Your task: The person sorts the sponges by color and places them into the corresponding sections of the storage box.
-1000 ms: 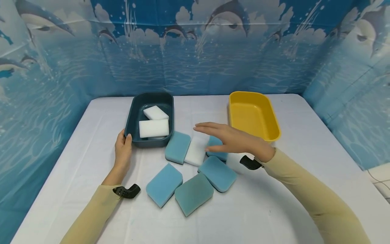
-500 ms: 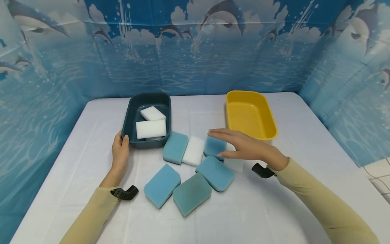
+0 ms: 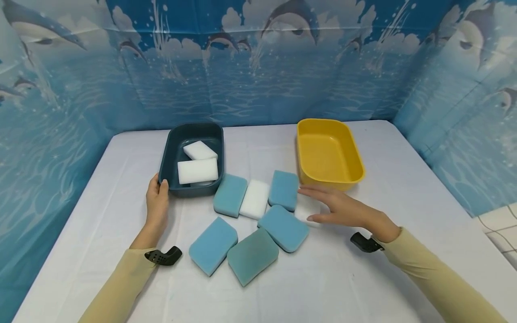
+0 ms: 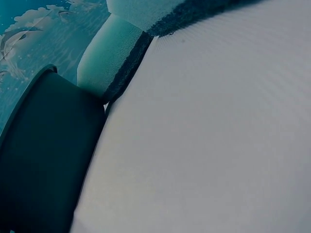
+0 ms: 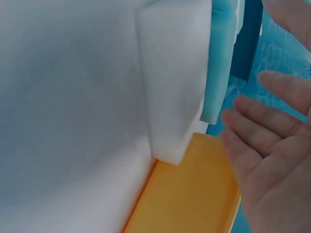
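Observation:
At the near left corner of a dark green plastic bin, my left hand grips the wall with thumb and fingers. Two white sponges lie inside that bin. My right hand, fingers stretched out and thumb apart, hovers over a white sponge and partly covers it. In the right wrist view this sponge stands beside the open palm, with nothing held. A blue sponge lies just left of the right fingertips. The left wrist view shows the bin's side, but not the left hand.
A yellow bin stands at the back right. Between the bins and toward the front lie another white sponge, a greenish sponge and several blue sponges on the white tablecloth. A dolphin-print curtain surrounds the back and sides.
My right hand has moved right and nearer to me, lower over the white sponge, uncovering the blue sponge beside it. The left hand keeps its grip on the dark green bin.

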Demonstrator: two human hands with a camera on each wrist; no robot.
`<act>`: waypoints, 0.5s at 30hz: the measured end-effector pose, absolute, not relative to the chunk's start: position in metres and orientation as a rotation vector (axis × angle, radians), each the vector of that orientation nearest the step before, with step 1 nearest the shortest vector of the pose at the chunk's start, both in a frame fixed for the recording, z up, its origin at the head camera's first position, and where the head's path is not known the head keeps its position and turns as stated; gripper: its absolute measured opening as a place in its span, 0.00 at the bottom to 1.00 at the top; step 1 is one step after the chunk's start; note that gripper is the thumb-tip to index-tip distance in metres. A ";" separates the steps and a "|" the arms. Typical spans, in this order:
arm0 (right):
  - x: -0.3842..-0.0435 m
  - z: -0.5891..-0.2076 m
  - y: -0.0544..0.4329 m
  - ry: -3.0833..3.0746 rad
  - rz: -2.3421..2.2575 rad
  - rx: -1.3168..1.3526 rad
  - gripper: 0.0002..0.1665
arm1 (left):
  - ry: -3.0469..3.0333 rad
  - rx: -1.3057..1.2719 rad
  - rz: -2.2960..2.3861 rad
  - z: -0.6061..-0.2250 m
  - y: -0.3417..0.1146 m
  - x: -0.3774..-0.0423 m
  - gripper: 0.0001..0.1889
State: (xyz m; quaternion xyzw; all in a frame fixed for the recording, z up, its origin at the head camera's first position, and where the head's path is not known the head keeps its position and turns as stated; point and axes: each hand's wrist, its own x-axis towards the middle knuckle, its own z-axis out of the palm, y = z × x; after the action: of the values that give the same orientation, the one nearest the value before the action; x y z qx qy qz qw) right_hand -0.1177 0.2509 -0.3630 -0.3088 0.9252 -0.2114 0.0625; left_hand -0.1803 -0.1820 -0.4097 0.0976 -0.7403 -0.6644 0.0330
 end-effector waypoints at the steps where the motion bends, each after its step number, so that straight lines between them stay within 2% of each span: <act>1: -0.118 -0.364 0.251 2.788 -0.646 -0.910 0.41 | -2.277 0.303 -2.046 -0.410 -0.182 -0.180 0.28; 7: -0.122 -0.369 0.248 2.759 -0.634 -0.790 0.46 | -2.265 0.312 -2.052 -0.411 -0.183 -0.181 0.28; 15: -0.128 -0.377 0.243 2.785 -0.550 -0.800 0.48 | -2.253 0.302 -2.039 -0.411 -0.182 -0.182 0.27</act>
State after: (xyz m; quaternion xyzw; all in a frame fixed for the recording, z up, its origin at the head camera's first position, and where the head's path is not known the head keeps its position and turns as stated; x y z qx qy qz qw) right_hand -0.1276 0.2428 -0.3769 -0.2699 0.9399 -0.1856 0.0963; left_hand -0.1822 -0.1823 -0.4106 0.0989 -0.7371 -0.6670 0.0437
